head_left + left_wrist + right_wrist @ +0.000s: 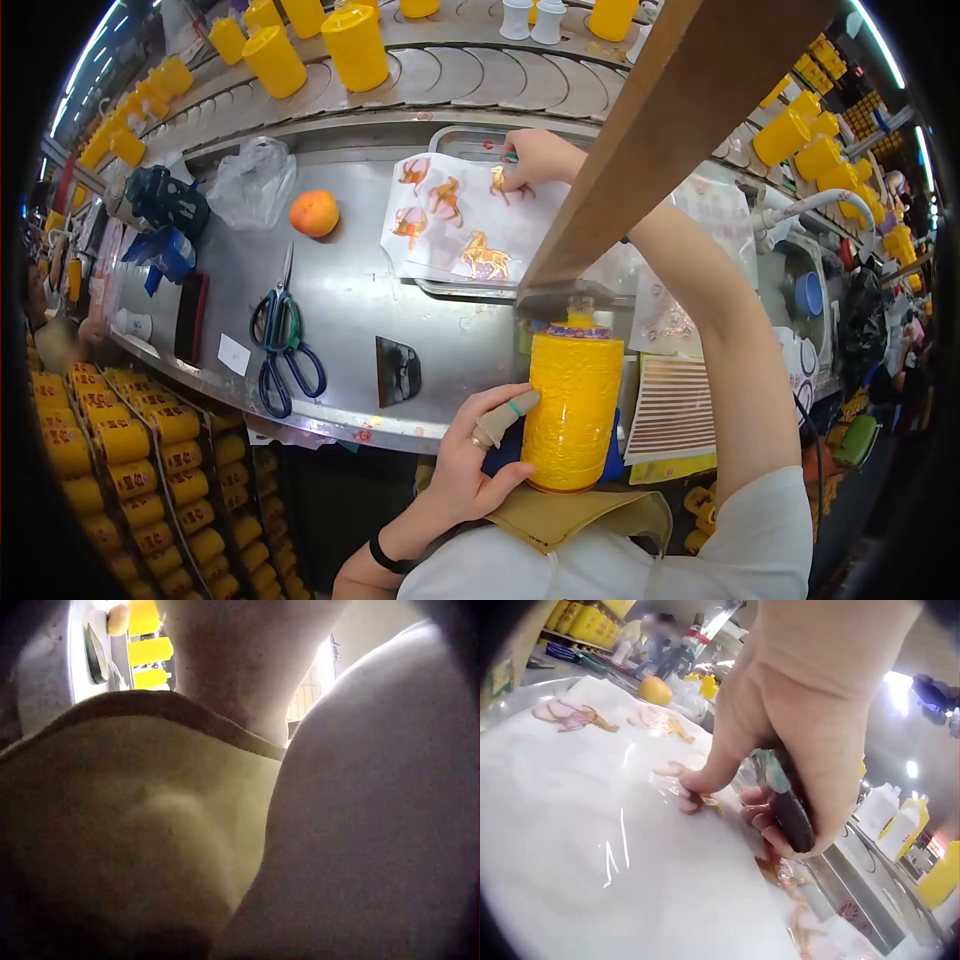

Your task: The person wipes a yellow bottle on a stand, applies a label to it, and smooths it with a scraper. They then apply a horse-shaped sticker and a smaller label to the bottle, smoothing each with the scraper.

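My left hand [485,450] grips the left side of a yellow embossed bottle [572,410], which stands upright close to my body. A finger of that hand wears a pale finger cot with a green band. At the back of the table my right hand [545,160] holds a short dark tool with a greenish end [791,814] in its curled fingers. Its thumb touches a gold animal decal [697,801] on a wet-looking white sheet [570,825]. Several other decals lie on this sheet, among them a horned animal [485,257]. The left wrist view shows mostly cloth and forearm.
A metal tray [470,291] lies under the sheet. Leftward are scissors [280,340], a peach [314,213], a plastic bag [255,185] and a dark curved piece [398,371]. A wooden beam [680,120] slants overhead. Yellow bottles [355,50] stand on the conveyor behind.
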